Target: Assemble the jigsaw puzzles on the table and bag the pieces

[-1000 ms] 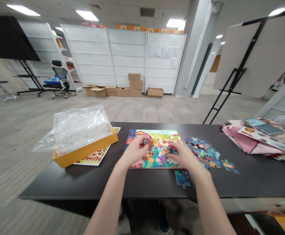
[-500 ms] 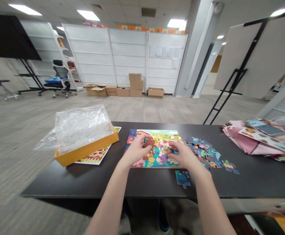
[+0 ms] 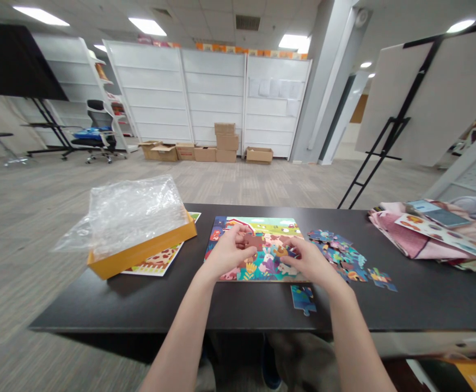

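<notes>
On the black tabletop (image 3: 99, 305): both hands over the colourful cardboard jigsaw board (image 3: 258, 247).
Left hand (image 3: 227, 251) pinches a small brown puzzle piece (image 3: 255, 242) above the board's centre; right hand (image 3: 309, 258) rests half-curled on the board, gripping nothing visible; loose multicoloured pieces (image 3: 340, 253) lie just right.

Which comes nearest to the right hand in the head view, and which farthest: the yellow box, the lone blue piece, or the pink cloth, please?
1. Lone blue piece, just below the right hand, at the table's near edge.
2. Pink cloth, far to the right.
3. Yellow box, far left, beyond the left hand.
</notes>
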A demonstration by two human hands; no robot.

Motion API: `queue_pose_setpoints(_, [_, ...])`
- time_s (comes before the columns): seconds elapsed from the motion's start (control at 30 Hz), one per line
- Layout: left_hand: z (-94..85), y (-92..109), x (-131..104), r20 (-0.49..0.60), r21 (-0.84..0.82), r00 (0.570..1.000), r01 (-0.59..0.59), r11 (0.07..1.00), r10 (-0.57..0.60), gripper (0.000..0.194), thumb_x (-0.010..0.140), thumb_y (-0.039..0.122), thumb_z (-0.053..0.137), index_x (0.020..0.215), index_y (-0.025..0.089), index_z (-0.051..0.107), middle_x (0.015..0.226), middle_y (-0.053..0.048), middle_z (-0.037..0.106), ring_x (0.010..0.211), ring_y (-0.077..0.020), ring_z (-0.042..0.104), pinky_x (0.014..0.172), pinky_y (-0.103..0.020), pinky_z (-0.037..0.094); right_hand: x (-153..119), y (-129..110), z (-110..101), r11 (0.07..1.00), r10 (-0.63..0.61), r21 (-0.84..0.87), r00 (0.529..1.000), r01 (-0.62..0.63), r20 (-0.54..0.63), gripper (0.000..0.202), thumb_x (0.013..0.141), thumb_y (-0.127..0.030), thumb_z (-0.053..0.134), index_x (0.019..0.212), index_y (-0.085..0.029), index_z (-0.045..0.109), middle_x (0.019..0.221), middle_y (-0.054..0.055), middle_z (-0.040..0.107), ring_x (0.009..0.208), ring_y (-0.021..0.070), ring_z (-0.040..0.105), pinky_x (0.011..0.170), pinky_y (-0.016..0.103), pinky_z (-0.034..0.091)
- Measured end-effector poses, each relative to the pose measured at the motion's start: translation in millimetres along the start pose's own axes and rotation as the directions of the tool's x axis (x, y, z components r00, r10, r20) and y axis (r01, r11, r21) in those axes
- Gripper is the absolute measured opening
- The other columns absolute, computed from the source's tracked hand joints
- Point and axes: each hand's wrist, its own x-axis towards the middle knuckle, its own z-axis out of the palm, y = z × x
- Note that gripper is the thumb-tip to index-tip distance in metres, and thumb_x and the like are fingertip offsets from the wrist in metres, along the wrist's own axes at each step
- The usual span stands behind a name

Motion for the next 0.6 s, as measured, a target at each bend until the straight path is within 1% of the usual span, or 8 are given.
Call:
queue_pose_setpoints(0.07, [-0.7, -1, 0, -0.015, 0.035, 0.999, -0.032, 0.999, 0.033, 0.035, 0.072, 0.022, 0.071, 0.101, 0.02, 0.053, 0.08, 0.0, 0.069, 0.076, -0.0181, 0.071, 0.069, -0.029, 0.055, -2, -4, -3, 0.997, -0.002, 0.073, 1.0, 0.002, -0.007, 0.018, 0.082, -0.03, 0.067, 0.098, -0.023, 0.066, 0.102, 0.006, 0.074, 0.088, 0.023, 0.068, 0.08, 0.034, 0.053])
queue_pose_setpoints(0.1, [-1.2, -1, 1, -0.017, 0.058, 0.999, -0.051, 0.997, 0.052, 0.032, 0.072, 0.023, 0.07, 0.1, 0.019, 0.055, 0.081, 0.0, 0.068, 0.077, -0.0177, 0.07, 0.07, -0.029, 0.055, -2, -7, -5, 0.993, -0.002, 0.12, 1.0, 0.003, -0.015, 0.021, 0.084, -0.033, 0.065, 0.102, -0.022, 0.066, 0.103, 0.006, 0.074, 0.087, 0.0227, 0.068, 0.078, 0.034, 0.053])
queue_pose_setpoints(0.2, [-2.5, -1, 1, -0.003, 0.114, 0.994, -0.107, 0.988, 0.108, 0.023, 0.076, 0.026, 0.068, 0.095, 0.018, 0.06, 0.085, -0.001, 0.067, 0.08, -0.0172, 0.067, 0.074, -0.029, 0.053, -3, -16, -7, 0.967, -0.012, 0.253, 1.0, 0.019, -0.028, 0.035, 0.088, -0.041, 0.064, 0.116, -0.021, 0.064, 0.112, 0.009, 0.073, 0.092, 0.0232, 0.069, 0.077, 0.033, 0.053])
queue_pose_setpoints(0.23, [-2.7, 0, 1, 0.003, 0.126, 0.993, -0.121, 0.985, 0.122, 0.021, 0.077, 0.027, 0.067, 0.094, 0.017, 0.061, 0.087, -0.002, 0.067, 0.081, -0.0174, 0.067, 0.075, -0.029, 0.053, -3, -19, -6, 0.959, -0.025, 0.282, 0.999, 0.032, -0.026, 0.036, 0.088, -0.042, 0.064, 0.118, -0.022, 0.064, 0.115, 0.009, 0.072, 0.095, 0.0235, 0.069, 0.078, 0.033, 0.053])
queue_pose_setpoints(0.33, [-2.8, 0, 1, 0.03, 0.146, 0.991, -0.137, 0.98, 0.134, 0.021, 0.08, 0.031, 0.065, 0.095, 0.016, 0.063, 0.093, -0.004, 0.068, 0.084, -0.0187, 0.066, 0.077, -0.031, 0.052, -1, -24, -3, 0.944, -0.078, 0.32, 0.997, 0.079, -0.017, 0.032, 0.09, -0.041, 0.063, 0.116, -0.023, 0.067, 0.119, 0.008, 0.072, 0.102, 0.0237, 0.067, 0.083, 0.035, 0.052])
queue_pose_setpoints(0.4, [-2.4, 1, 1, 0.053, 0.151, 0.991, -0.133, 0.98, 0.126, 0.021, 0.083, 0.032, 0.063, 0.096, 0.015, 0.064, 0.095, -0.005, 0.069, 0.085, -0.0198, 0.066, 0.079, -0.033, 0.052, -1, -26, -1, 0.938, -0.092, 0.333, 0.995, 0.095, -0.024, 0.029, 0.089, -0.04, 0.064, 0.112, -0.023, 0.069, 0.118, 0.007, 0.072, 0.102, 0.0235, 0.067, 0.085, 0.035, 0.052])
queue_pose_setpoints(0.5, [-1.3, 0, 1, 0.052, 0.115, 0.99, -0.14, 0.984, 0.135, 0.02, 0.084, 0.032, 0.063, 0.095, 0.016, 0.062, 0.096, -0.006, 0.068, 0.086, -0.0208, 0.066, 0.08, -0.034, 0.053, 0, -28, 0, 0.927, -0.068, 0.368, 0.997, 0.077, -0.037, 0.029, 0.087, -0.04, 0.067, 0.109, -0.022, 0.069, 0.112, 0.007, 0.073, 0.095, 0.0223, 0.067, 0.081, 0.034, 0.052])
queue_pose_setpoints(0.6, [0.4, -2, 2, 0.029, 0.041, 0.991, -0.13, 0.991, 0.129, 0.018, 0.082, 0.031, 0.064, 0.092, 0.018, 0.058, 0.092, -0.004, 0.067, 0.083, -0.019, 0.066, 0.078, -0.033, 0.055, 0, -30, 1, 0.915, -0.038, 0.401, 0.999, 0.05, -0.038, 0.03, 0.085, -0.042, 0.068, 0.107, -0.022, 0.069, 0.105, 0.007, 0.073, 0.086, 0.0206, 0.067, 0.073, 0.032, 0.052])
